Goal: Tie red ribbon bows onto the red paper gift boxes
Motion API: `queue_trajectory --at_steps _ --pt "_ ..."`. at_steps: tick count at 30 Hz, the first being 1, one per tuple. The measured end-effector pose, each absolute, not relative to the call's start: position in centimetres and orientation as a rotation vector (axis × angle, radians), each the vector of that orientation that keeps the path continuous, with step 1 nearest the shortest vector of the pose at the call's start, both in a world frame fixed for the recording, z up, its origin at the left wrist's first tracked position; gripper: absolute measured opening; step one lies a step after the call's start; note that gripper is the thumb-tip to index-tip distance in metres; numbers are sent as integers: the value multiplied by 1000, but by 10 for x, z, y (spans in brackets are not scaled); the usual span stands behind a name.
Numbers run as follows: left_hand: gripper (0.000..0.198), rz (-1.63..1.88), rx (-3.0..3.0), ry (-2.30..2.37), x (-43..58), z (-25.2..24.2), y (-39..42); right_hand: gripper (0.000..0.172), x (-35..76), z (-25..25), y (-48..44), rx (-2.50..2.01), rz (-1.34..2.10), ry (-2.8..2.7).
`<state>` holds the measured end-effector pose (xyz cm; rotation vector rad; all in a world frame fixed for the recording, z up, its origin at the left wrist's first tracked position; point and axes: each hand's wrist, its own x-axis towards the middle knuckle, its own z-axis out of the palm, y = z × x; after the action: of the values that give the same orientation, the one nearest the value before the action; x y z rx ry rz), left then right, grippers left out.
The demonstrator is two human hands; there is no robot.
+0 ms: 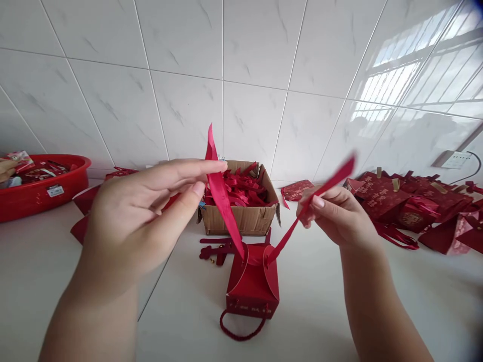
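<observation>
A small red gift box point(253, 281) sits on the white table in front of me, with a braided cord handle point(241, 338) lying at its near side. A red satin ribbon point(225, 208) runs up from holes in its two top flaps, one end to each side. My left hand point(151, 211) has one end between its thumb and fingers, the tip sticking up above them. The other end is pinched between thumb and forefinger of my right hand point(335, 213), its tip slightly blurred. Dark red strips and a flower-shaped piece point(211, 253) with small gold beads lie behind the box.
Against the tiled wall stands an open cardboard box point(241, 222) full of red ribbons. A red plastic basin point(26, 201) with packets is at far left. Several finished-looking red boxes point(415, 211) crowd the right side, and a flat red piece point(297, 191) lies by the wall.
</observation>
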<state>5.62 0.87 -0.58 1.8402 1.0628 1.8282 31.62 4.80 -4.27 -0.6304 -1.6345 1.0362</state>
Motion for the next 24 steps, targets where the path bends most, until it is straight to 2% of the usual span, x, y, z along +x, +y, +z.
queue_trajectory --at_steps 5,11,14,18,24 --pt "21 1923 1979 1149 65 -8 10 10 309 -41 46 -699 908 -1438" --pt "18 1872 1847 1108 76 -5 22 14 301 -40 45 -753 888 -1426" --pt "32 1781 1817 1047 80 -2 28 12 295 -34 45 -726 888 -1404" --pt "53 1836 1704 989 88 0 29 10 286 -25 44 -697 843 -1418" --pt "35 1886 1656 995 92 -3 31 2 274 -24 40 -622 800 -1425"
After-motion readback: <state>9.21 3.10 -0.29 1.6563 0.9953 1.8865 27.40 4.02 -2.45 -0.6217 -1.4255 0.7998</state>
